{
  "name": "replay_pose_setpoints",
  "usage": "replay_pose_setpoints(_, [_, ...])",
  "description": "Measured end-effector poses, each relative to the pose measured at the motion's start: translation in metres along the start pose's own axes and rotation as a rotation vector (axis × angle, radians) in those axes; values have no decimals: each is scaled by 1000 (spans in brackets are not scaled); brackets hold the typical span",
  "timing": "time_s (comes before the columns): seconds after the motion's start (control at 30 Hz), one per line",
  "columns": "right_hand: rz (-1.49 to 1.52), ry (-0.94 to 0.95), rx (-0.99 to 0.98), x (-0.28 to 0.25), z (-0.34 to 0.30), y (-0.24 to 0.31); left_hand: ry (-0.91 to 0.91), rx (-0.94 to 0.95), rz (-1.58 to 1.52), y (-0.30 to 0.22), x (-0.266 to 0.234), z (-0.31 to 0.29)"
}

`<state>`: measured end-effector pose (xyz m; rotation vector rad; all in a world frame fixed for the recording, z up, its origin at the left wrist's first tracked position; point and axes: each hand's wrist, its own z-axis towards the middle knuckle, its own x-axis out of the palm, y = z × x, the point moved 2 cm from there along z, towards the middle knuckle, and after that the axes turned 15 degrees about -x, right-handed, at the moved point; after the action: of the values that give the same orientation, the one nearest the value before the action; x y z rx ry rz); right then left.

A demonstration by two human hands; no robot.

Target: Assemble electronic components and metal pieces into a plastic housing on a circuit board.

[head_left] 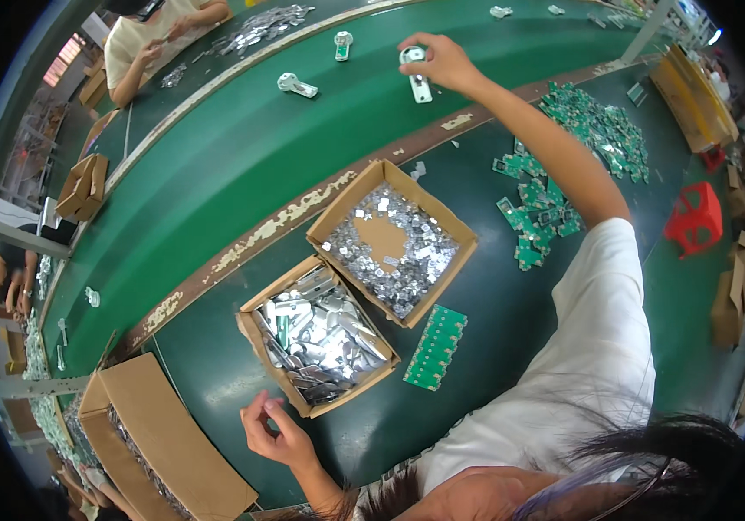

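Observation:
Stretched out over the green conveyor belt, my right hand (pixel 447 66) has its thumb and fingers closed about the round head of a white-and-silver part (pixel 420 89) with a flat tail. My left hand (pixel 280 436) is by the near corner of a carton of shiny metal pieces (pixel 318 334). Its fingers curl loosely, tips slightly apart, and nothing shows between them. Right of that carton lies a green circuit board panel (pixel 436 347). Behind it stands a second carton (pixel 462 248) of small silver pieces. Two similar round-headed parts (pixel 297 85) (pixel 343 46) rest on the belt to the left.
A heap of green circuit boards (pixel 598 130) spreads under and beyond my right forearm. At lower left stands a larger cardboard box (pixel 177 430). Across the belt, a person (pixel 151 52) works near loose metal pieces (pixel 264 29). A red stool (pixel 696 219) is at right.

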<state>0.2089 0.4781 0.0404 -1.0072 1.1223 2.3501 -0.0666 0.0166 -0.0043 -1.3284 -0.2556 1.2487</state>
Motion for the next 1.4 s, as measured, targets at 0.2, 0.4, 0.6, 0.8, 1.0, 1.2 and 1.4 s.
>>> replay_pose_setpoints(0.2, [-61, -85, -198, 14, -24, 39, 12, 25, 11, 4, 0, 0])
replay_pose_setpoints(0.4, [995, -643, -191, 1, -57, 89, 62, -55, -198, -1, -2, -9])
replay_pose_setpoints(0.6, [891, -23, -443, -7, -183, 207, 662, 179, -235, -92, 20, -46])
replay_pose_setpoints(0.8, [663, 94, -524, 24, -222, 233, 433, 374, -124, -96, 46, -67])
replay_pose_setpoints(1.0, [1324, 434, -244, 39, -230, 230, 552, 11, -378, -82, 47, -62])
replay_pose_setpoints(1.2, [1055, 348, -149, 32, -248, 225, 567, 152, -253, -87, 53, -70])
replay_pose_setpoints(1.4, [857, 249, -348, 28, -256, 229, 462, 263, -136, -93, 66, -81])
